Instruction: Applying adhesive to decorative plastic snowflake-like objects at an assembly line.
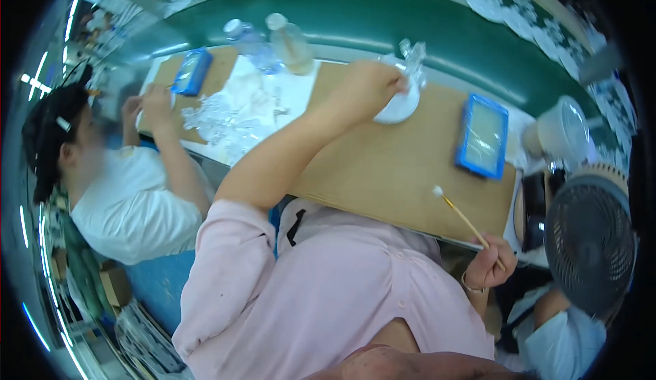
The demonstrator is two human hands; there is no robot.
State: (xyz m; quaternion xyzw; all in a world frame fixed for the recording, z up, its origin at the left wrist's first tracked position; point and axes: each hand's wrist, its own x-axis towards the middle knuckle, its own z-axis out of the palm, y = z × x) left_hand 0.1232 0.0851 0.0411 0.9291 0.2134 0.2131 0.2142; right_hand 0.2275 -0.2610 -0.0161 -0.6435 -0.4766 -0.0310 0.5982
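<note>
My left hand reaches to the far edge of the cardboard-covered table, its fingers closed at a white round disc. A clear, shiny plastic ornament rises beside the fingertips, over the disc; the exact grip is partly hidden and blurred. Low at the right, my right hand is closed round the thin wooden handle of a paintbrush. The brush's pale tip points up and left over the cardboard. A blue-framed tray with a pale flat surface lies on the cardboard, beyond the brush tip.
A green conveyor belt runs behind the table, carrying white discs with clear ornaments. Two bottles and clear plastic pieces stand left. A plastic tub and dark fan are right. A co-worker sits left.
</note>
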